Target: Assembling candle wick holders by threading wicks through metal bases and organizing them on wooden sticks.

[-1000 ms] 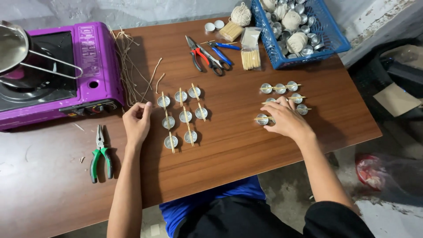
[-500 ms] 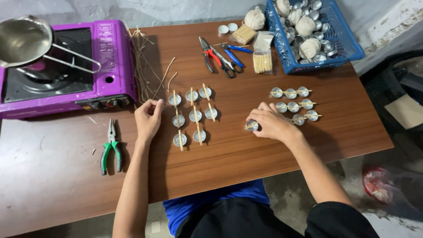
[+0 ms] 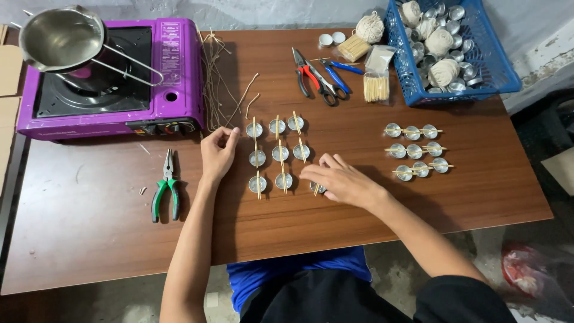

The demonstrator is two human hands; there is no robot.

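Observation:
On the brown table stands a block of small metal cups in three rows, thin wooden sticks lying across them. My right hand rests at the block's lower right corner, fingertips closed on one small metal cup with a stick, which touches the table. My left hand lies on the table just left of the block, fingers curled and holding nothing. A second set of cups with sticks sits further right, apart from both hands.
A purple portable stove with a steel saucepan stands at the back left. Green-handled pliers lie left of my left arm. Loose wick strands, red pliers, blue cutters, a stick bundle and a blue basket line the back.
My right hand has carried one cup from the right-hand set leftwards to the lower right corner of the block. My left hand has stayed beside the block.

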